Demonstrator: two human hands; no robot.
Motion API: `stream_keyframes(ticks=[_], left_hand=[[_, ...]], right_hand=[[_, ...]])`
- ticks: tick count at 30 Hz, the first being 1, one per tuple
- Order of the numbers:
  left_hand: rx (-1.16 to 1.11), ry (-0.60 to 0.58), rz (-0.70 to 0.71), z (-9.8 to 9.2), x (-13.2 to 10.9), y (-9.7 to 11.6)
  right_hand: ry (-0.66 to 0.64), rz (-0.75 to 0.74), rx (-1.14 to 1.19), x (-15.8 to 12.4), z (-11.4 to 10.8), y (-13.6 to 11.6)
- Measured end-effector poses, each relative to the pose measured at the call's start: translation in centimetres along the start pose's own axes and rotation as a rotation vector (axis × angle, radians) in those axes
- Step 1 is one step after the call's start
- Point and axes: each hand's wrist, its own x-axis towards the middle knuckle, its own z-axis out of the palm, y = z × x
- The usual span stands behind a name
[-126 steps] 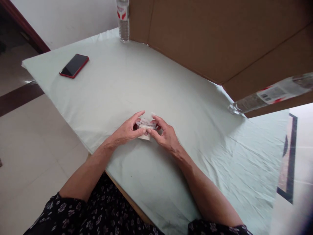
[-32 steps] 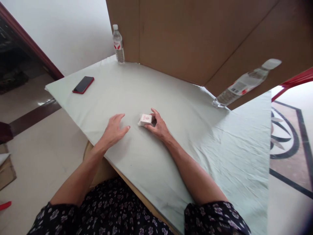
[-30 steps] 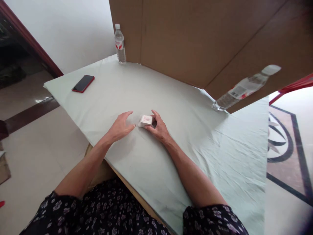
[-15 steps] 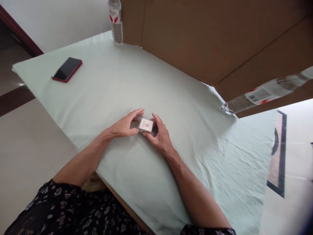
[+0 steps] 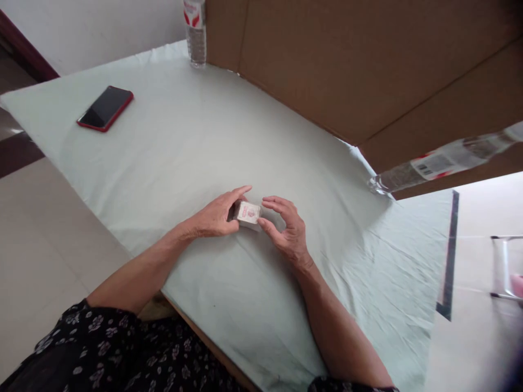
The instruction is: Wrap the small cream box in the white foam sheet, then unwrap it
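A small deck of cards (image 5: 248, 213), with a pale top card printed in red, stands as a thick block low over the light green cloth. My left hand (image 5: 218, 213) grips its left end, thumb at the near side and fingers at the far side. Just to the right is my right hand (image 5: 289, 228), curved and open, its thumb tip close to the deck's right edge. Whether that thumb touches the deck I cannot tell. The left fingers hide part of the deck's far side.
A phone (image 5: 105, 108) in a red case lies at the left of the cloth-covered table (image 5: 171, 136). Brown cardboard panels (image 5: 310, 60) stand at the back. One clear bottle (image 5: 196, 38) is at their left end, and another bottle (image 5: 441, 160) is at the right.
My right hand has let go of the deck and moved right, its fingers opening. The left hand stays around the deck's left end. The whole view has shifted slightly.
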Motion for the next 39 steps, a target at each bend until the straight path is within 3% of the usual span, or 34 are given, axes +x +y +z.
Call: stream_keyframes(ticks=[4, 10, 18, 20, 24, 27, 33, 39], left_hand=[[0.034, 0.018, 0.03, 0.1, 0.1, 0.0], [0.034, 0.039, 0.045, 0.3, 0.2, -0.2], [-0.027, 0.163, 0.224, 0.7, 0.3, -0.8], [-0.08, 0.156, 0.208, 0.7, 0.3, -0.8], [-0.256, 0.135, 0.048, 1.0, 0.4, -0.9], [-0.321, 0.136, -0.048, 1.4, 0.5, -0.8], [-0.324, 0.035, -0.035, 0.8, 0.4, 0.1], [-0.645, -0.06, -0.014, 0.2, 0.3, 0.1]], right_hand=[[-0.086, -0.109, -0.193, 1.1, -0.3, -0.4], [-0.07, -0.258, -0.369, 2.9, 0.5, -1.0], [-0.073, -0.022, -0.171, 5.5, 0.8, -2.0], [-0.069, 0.074, -0.107, 5.7, 0.9, -2.3], [-0.044, 0.216, -0.01, 5.7, 0.6, -2.7], [0.027, 0.221, 0.055, 6.0, 0.0, -3.0], [0.116, 0.21, 0.142, 6.8, -1.4, -3.3], [0.228, 0.219, 0.132, 7.3, -2.5, -2.2]])
